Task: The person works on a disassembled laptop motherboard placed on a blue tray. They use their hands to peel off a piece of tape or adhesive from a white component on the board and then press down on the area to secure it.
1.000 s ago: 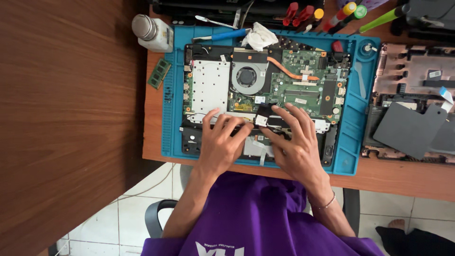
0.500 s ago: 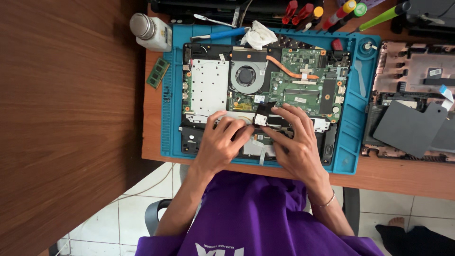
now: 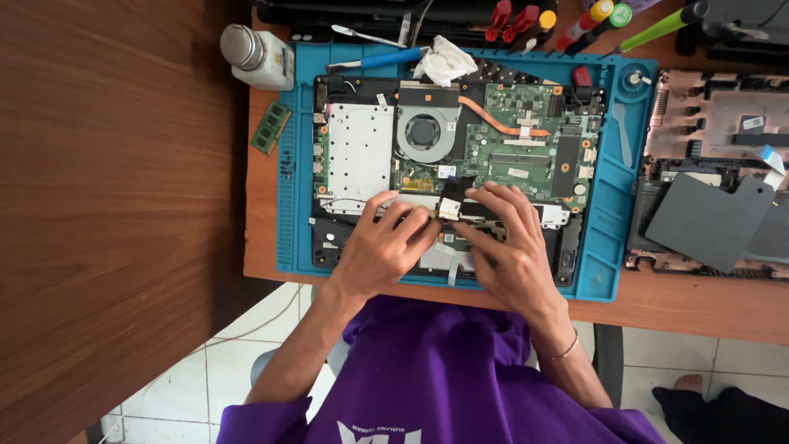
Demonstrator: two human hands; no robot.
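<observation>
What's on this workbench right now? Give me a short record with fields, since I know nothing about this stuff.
Left hand: left hand rests on the lower part of the opened laptop, fingers bent
Right hand: right hand beside it, fingertips at a small white-and-black part
Under it: blue work mat
Left of mat: green memory module, white bottle
Top edge: screwdrivers, white cloth
Right: another dismantled case

I am seeing open wooden desk [image 3: 123,205] lying left of the blue mat [image 3: 612,247]; screwdrivers [image 3: 526,20] and a bottle [image 3: 255,53] are crowding its far edge.
</observation>
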